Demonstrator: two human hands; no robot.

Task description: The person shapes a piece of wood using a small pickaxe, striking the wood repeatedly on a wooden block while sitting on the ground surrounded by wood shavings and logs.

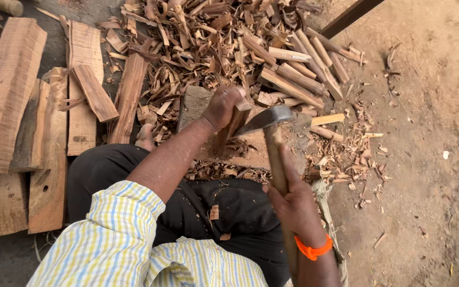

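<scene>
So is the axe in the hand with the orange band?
Yes, the right hand, which wears the orange wristband, grips the axe by its wooden handle, while the left hand holds the wood piece.

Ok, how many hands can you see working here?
2. The left hand grips an upright wood piece on the block; the right hand holds the hatchet handle.

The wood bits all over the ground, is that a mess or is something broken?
Nothing looks broken. The wood chips lie scattered where the left hand holds a wood piece upright on a chopping block and the right hand holds a hatchet against it. Trimmed sticks lie grouped; planks lie in rough rows.
</scene>
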